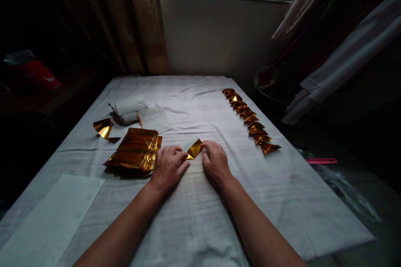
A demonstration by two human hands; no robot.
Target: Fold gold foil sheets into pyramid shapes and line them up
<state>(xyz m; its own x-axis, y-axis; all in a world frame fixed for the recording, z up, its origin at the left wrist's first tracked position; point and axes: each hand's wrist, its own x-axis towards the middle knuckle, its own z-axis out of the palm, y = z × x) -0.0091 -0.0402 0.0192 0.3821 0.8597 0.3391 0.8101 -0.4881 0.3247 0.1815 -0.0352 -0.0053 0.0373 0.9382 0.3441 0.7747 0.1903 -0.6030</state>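
Note:
A small piece of gold foil paper (194, 149) is held between my two hands on the white cloth. My left hand (169, 166) pinches its left corner with fingers curled. My right hand (215, 161) pinches its right edge, fingers bent over it. Just left of my left hand lies a stack of gold foil sheets (135, 150). A row of several folded gold pieces (250, 121) runs diagonally on the right side of the cloth.
The table is covered with a white cloth (194, 217). A single curled gold sheet (104, 127) and a white paper bundle (129, 109) lie at the back left. A white sheet (53, 217) rests near the front left. A pink object (321, 161) sits off the table's right edge.

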